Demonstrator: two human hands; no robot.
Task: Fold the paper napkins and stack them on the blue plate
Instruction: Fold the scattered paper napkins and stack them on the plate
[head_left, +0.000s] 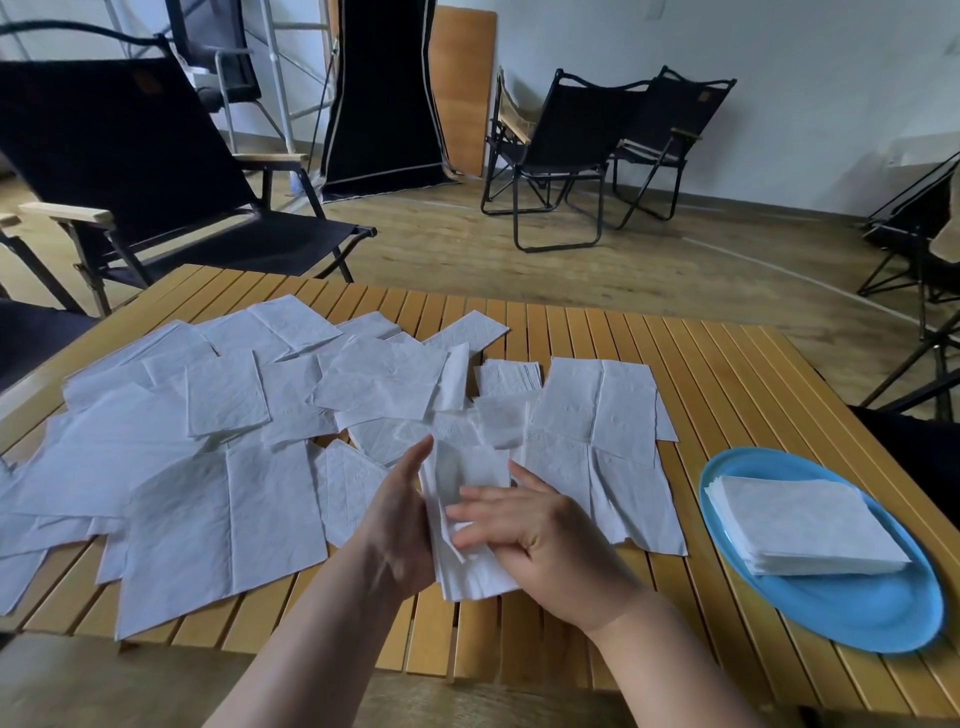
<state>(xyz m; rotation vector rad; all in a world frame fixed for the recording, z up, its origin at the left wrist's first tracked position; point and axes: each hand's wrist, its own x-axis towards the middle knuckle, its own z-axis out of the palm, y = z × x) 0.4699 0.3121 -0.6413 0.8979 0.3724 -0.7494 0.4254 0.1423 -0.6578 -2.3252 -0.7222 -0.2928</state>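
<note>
Both hands meet at centre: left (400, 525) upright, right (524, 530) fingers flat.

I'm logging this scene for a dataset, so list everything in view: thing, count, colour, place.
loose napkins: many, white, spread over the table's left and middle
held napkin: one, white, partly folded, between both hands
napkin stack: one, white, folded, on the plate
plate: one, blue, table's right near corner
table: one, slatted wood
folding chairs: several, black, around the room
board: one, wooden, leaning on far wall
left hand: holds the napkin's left edge
right hand: fingers flat on the napkin
</note>
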